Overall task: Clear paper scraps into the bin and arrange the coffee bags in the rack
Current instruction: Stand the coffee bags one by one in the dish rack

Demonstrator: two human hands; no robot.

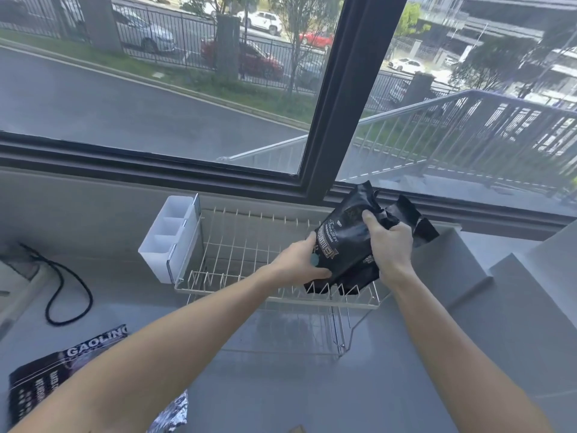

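I see both hands on a black coffee bag [346, 245] at centre right of the frame, its lower edge down among the prongs at the right end of the white wire rack [249, 245]. My left hand [299, 260] presses against the bag's lower left side, fingers wrapped under it and mostly hidden. My right hand [390, 245] grips the crumpled top, thumb on the printed face. A second black bag [415, 220] pokes out behind, largely covered, so I cannot tell how it sits. A white divided caddy [168, 239] hangs on the rack's left end. At lower left another dark bag [46, 376] lies on the grey counter [281, 385], cut off by my forearm and the frame edge
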